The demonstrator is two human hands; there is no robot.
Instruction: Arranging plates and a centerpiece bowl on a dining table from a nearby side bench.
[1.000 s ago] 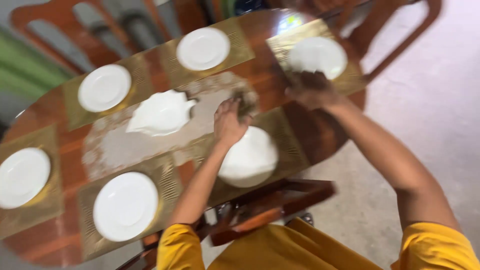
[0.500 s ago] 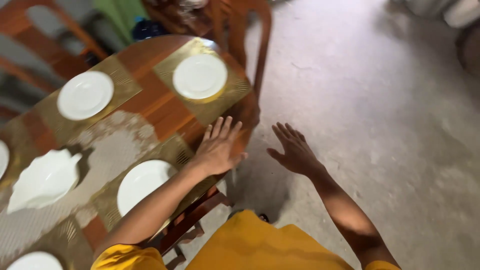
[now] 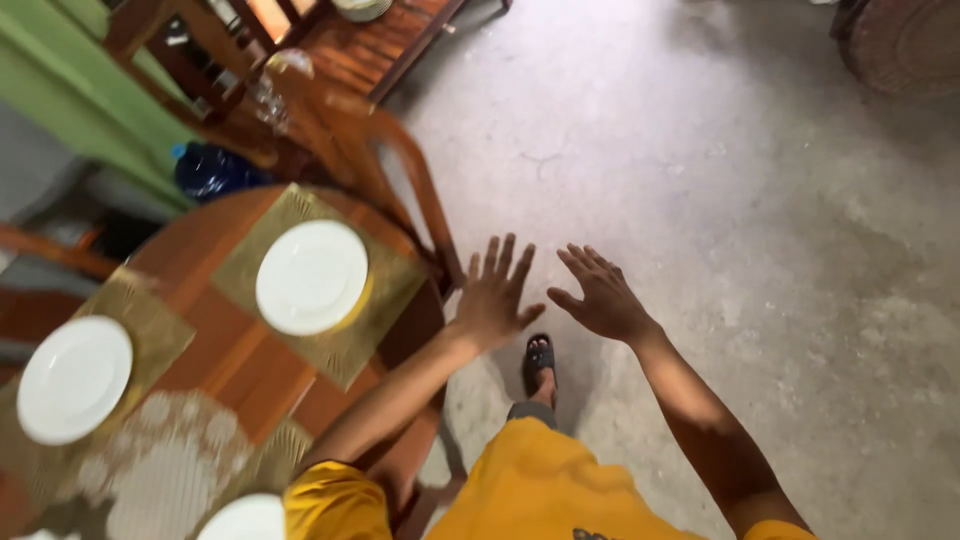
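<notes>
My left hand [image 3: 496, 293] hovers with fingers spread, empty, just past the right end of the wooden dining table [image 3: 250, 360], above the concrete floor. My right hand [image 3: 600, 293] is beside it, also spread and empty, over the floor. Nearest to my left hand are a wooden chair [image 3: 385, 180] and a white plate [image 3: 311, 277] on a gold placemat [image 3: 385, 285]. Another white plate [image 3: 73, 378] lies at the table's far side, and a third plate [image 3: 245, 520] shows at the bottom edge. My foot in a black sandal [image 3: 540, 362] is on the floor below my hands.
A pale lace runner [image 3: 160, 470] lies along the table's middle. A blue jug [image 3: 210, 170] and a green wall sit behind the table. A wooden shelf unit [image 3: 380, 40] stands at the top. A round woven object [image 3: 905, 45] is at the upper right on grey concrete floor [image 3: 750, 180].
My view has swung right, away from the table. Both hands left the table's centre and end plate, opened, and now hover beyond its edge over the floor.
</notes>
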